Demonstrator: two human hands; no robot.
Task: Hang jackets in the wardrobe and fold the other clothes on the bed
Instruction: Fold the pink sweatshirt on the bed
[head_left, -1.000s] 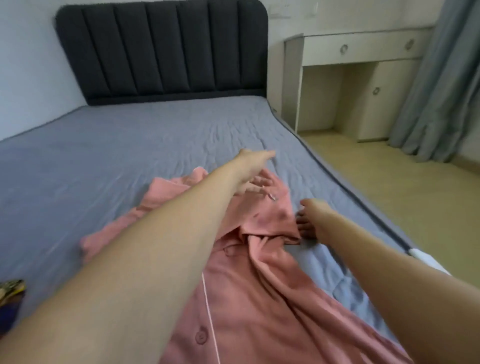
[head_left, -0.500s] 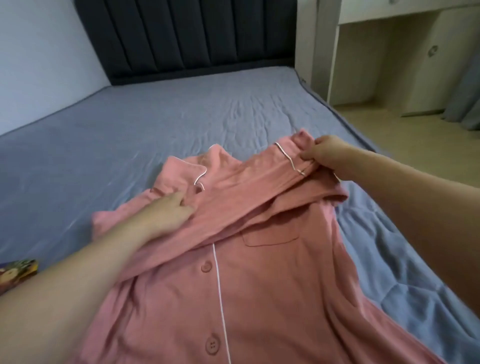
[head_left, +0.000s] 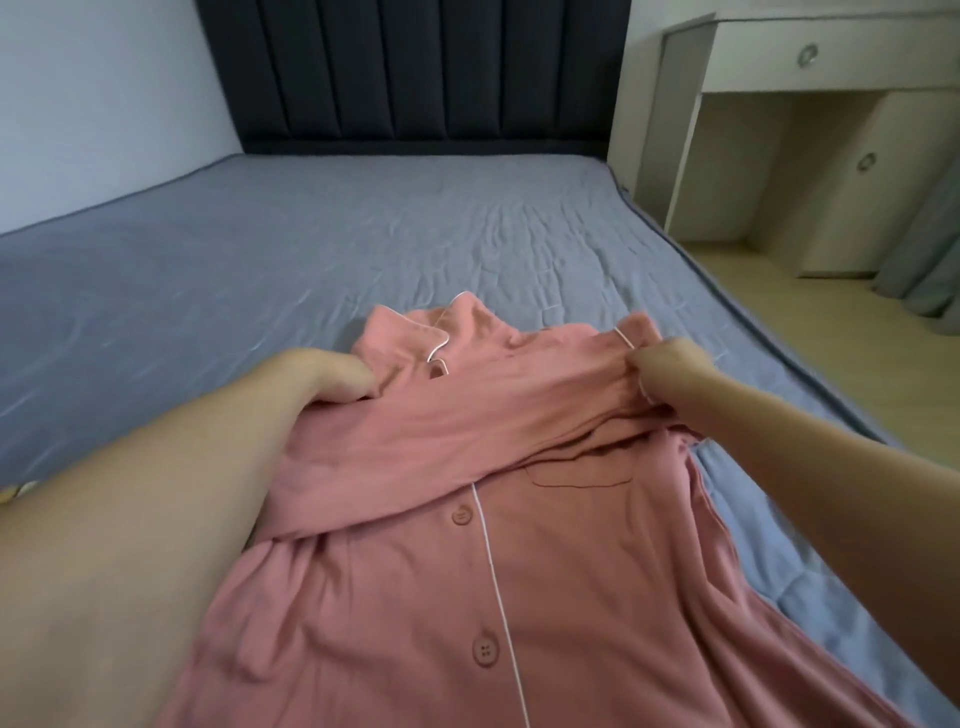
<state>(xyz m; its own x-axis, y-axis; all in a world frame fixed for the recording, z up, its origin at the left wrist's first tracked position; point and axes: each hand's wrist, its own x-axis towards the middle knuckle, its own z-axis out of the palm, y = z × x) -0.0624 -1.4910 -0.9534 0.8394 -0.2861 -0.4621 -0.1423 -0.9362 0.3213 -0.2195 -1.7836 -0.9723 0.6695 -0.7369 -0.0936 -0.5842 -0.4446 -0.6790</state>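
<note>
**Pink pyjama shirt spread on the bed, one sleeve drawn across the chest**

My right hand (head_left: 670, 366) pinches the cuff end of a sleeve (head_left: 467, 415), my fingers curled round the bunched cloth and its white piping. My left hand (head_left: 332, 374) rests on the opposite shoulder of the pink shirt (head_left: 571, 597), its fingers bent down into the fabric; whether they grip the cloth or only press it I cannot tell, since the fingertips are hidden in the fold.

Between my hands the sleeve lies as a broad band across the upper front of the shirt. Just beyond it, between my two hands and slightly farther from me, sits the collar (head_left: 441, 343) with its white edging. Below the band, toward me, the buttoned front faces up: a white piped line runs down the middle, with two buttons (head_left: 484, 649) just to its left. A chest pocket (head_left: 582, 470) shows under my right forearm.

The shirt lies flat on the grey-blue sheet of the bed (head_left: 260, 260), which stretches well past both hands to a dark padded headboard (head_left: 415, 73). Beyond my right hand, off the bed's edge, stands a pale desk unit (head_left: 779, 67) with a drawer and round pulls, on a light wooden floor (head_left: 779, 291). At the far right hangs a grey curtain (head_left: 930, 249).
</note>
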